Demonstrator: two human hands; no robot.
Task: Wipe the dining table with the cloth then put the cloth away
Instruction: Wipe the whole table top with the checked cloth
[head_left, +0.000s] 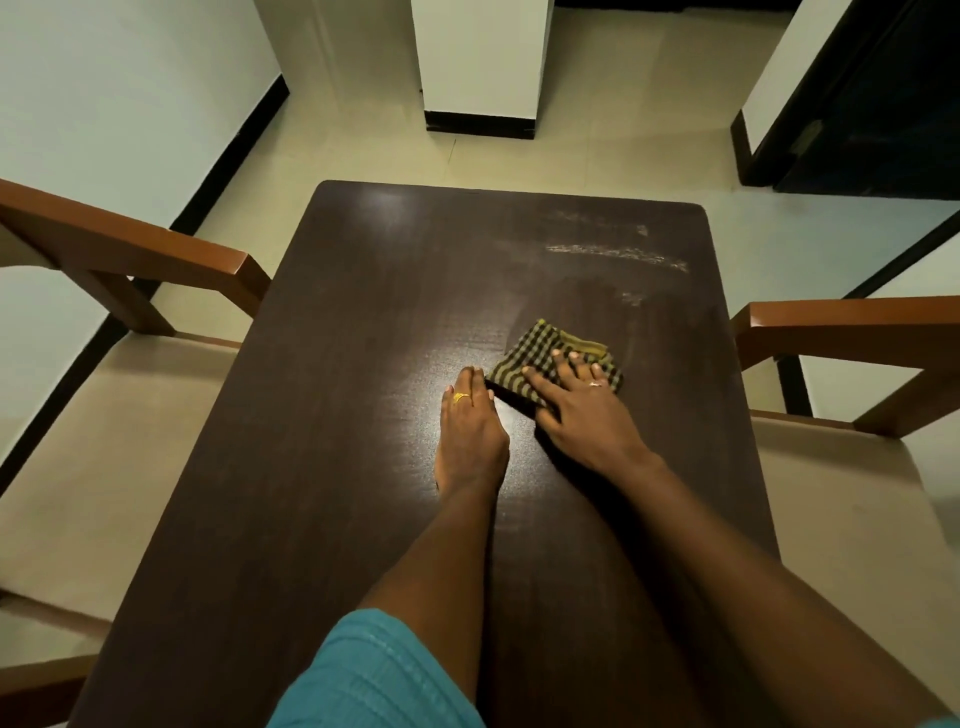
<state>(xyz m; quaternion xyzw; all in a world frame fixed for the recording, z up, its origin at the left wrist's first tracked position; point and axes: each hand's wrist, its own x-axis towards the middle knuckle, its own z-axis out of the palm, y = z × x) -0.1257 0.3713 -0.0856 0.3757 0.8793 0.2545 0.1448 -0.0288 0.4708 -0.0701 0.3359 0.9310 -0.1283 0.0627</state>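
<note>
The left hand lies flat on the dark counter, fingers straight and released, holding nothing. Just right of it, the right hand presses the one folded checked cloth mid-counter, its fingers spread and flat. Wiping seems part done, since pale streaks remain at the far right. Putting the cloth away is still to do. There are two chairs, the left chair and the right chair.

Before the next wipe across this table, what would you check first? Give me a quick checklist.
1. Checked cloth folded, flat on the dining table: ok.
2. Right hand pressing on the cloth with straight fingers: ok.
3. Left hand flat on the table beside the cloth, out of its way: ok.
4. White streaks near the far right corner wiped off: not ok, they show beyond the cloth.
5. Cloth damp enough: cannot tell.
</note>
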